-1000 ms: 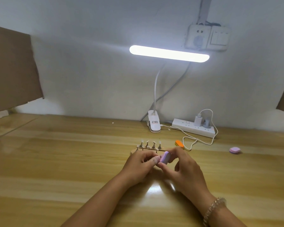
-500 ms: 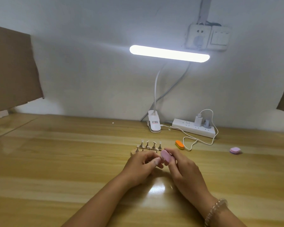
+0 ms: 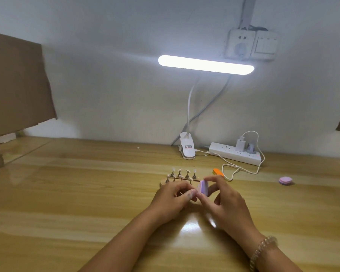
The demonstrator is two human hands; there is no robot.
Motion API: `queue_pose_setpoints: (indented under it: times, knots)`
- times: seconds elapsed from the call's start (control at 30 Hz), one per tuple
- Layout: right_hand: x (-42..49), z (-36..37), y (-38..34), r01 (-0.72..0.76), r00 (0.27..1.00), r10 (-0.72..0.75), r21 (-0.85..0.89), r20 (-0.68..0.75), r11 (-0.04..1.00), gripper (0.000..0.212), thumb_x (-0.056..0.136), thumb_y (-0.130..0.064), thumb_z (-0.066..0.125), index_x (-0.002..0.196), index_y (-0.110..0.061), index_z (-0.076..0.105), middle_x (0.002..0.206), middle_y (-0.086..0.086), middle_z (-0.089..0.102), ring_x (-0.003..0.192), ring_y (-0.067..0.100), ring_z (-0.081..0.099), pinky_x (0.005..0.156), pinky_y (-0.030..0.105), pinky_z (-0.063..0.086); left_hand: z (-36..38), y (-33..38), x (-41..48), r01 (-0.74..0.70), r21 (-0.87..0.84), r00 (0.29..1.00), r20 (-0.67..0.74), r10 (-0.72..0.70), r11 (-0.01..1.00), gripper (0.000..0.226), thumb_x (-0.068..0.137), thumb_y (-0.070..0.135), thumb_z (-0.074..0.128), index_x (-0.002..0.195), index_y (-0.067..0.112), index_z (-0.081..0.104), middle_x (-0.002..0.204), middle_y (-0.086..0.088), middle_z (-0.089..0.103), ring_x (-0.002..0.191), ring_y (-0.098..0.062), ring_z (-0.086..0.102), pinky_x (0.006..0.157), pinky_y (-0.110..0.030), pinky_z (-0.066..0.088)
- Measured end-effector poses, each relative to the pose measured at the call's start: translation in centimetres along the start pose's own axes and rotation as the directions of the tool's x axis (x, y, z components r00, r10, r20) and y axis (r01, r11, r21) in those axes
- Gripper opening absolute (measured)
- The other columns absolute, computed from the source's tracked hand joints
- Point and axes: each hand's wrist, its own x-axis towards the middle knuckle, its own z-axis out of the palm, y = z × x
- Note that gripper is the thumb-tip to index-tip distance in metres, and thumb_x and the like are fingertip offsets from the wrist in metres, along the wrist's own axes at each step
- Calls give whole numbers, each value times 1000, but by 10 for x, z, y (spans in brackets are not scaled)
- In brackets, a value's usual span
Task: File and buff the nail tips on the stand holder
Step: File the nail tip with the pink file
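1. The stand [image 3: 164, 182] sits on the table [image 3: 71, 193] just beyond your hands, at about mid-width. Its near end is hidden behind your left knuckles.
2. The tips [image 3: 187, 171] stand upright on small pegs in two rows along the stand. The far row of four shows clearly; the near row is partly covered.
3. Your right hand [image 3: 227, 206] pinches a lilac block [image 3: 203, 188] between thumb and forefinger. It is held on edge, just in front of the stand's right end, and your other fingers are loosely bent.
4. Your left hand [image 3: 172, 200] is curled, with thumb and forefinger tips drawn together right against the block. I cannot tell whether they hold a tip between them.
5. A beaded bracelet [image 3: 263, 247] circles your right wrist.
6. An orange block [image 3: 218, 172] lies just right of the stand, beside a looped white cable [image 3: 241, 168].
7. A pink block [image 3: 285, 180] lies well off to the right.
8. A power strip [image 3: 234, 154] lies by the wall with a charger plugged in. Left of it is the clip base [image 3: 186, 147] of the lit lamp [image 3: 205, 64].
9. Cardboard [image 3: 16, 85] stands at the far left.
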Motion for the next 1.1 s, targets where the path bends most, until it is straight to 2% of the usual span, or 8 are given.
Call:
queue_pose_setpoints:
  times: [0.1, 0.23, 0.33, 0.5, 0.6, 0.77, 0.9, 1.1]
  knots:
    - [-4, 0, -5, 54, 996, -56, 28, 71, 998, 38, 76, -53, 68, 105, -36, 52, 85, -24, 63, 58, 9, 59, 54, 31, 51, -1, -2, 0, -18, -20, 1000, 5, 18, 1000, 22, 99, 15, 57, 84, 27, 69, 78, 11, 67, 75, -8, 59, 74, -33, 48]
    - [2, 0, 0, -41, 999, 41, 33, 8, 999, 35, 75, -49, 73, 103, -36, 55, 79, -20, 63, 58, 8, 58, 58, 33, 51, -1, -3, 2, -20, 1, 1000, 13, 20, 1000, 22, 99, 15, 58, 87, 29, 70, 86, 8, 73, 78, -10, 62, 78, -36, 51]
    - [-4, 1, -3, 67, 996, -67, 3, 52, 998, 35, 78, -41, 74, 108, -35, 56, 86, -23, 61, 59, 9, 58, 56, 32, 51, 0, -4, 1, -23, -23, 999, 22, 23, 999, 28, 98, 10, 56, 86, 31, 69, 81, 15, 67, 74, -6, 58, 73, -28, 47]
    - [4, -3, 2, -44, 998, 53, 189, -41, 981, 11, 94, -25, 62, 100, -33, 66, 81, -17, 69, 67, 4, 62, 60, 27, 47, 2, -4, 4, -1, -91, 999, -37, -2, 996, 13, 99, 11, 59, 95, 15, 71, 94, 2, 73, 68, -6, 57, 75, -31, 47]
    - [3, -4, 1, -107, 994, 103, 314, 30, 943, 13, 98, -16, 55, 102, -28, 59, 81, -13, 72, 61, 0, 61, 59, 21, 40, 2, -6, 4, 9, -116, 1000, -27, -12, 993, 12, 100, 12, 58, 100, 11, 70, 99, 1, 75, 68, -5, 59, 73, -28, 49]
    - [0, 1, 0, -78, 996, 73, 113, 45, 991, 6, 98, -33, 47, 101, -33, 52, 77, -18, 68, 74, 5, 65, 69, 37, 51, 2, -8, 5, 12, -175, 1000, -12, -14, 985, 14, 100, 13, 58, 104, 8, 70, 100, -2, 76, 100, -14, 70, 74, -28, 49]
    - [-3, -1, -2, -17, 1000, 17, -36, -8, 999, 21, 97, -45, 35, 105, -37, 53, 91, -19, 65, 79, 8, 62, 69, 39, 50, 4, -7, 4, 12, -183, 1000, -6, -13, 983, 12, 100, 15, 59, 102, 9, 69, 97, 0, 77, 98, -9, 71, 68, -19, 46]
    - [-4, 2, -7, 80, 996, -73, -153, 49, 985, 29, 102, -49, 34, 125, -42, 50, 100, -21, 67, 87, 11, 64, 68, 35, 51, 3, -2, 2, 17, -181, 1000, 9, -15, 983, 14, 100, 18, 58, 102, 12, 72, 94, -1, 77, 95, -12, 73, 64, -24, 47]
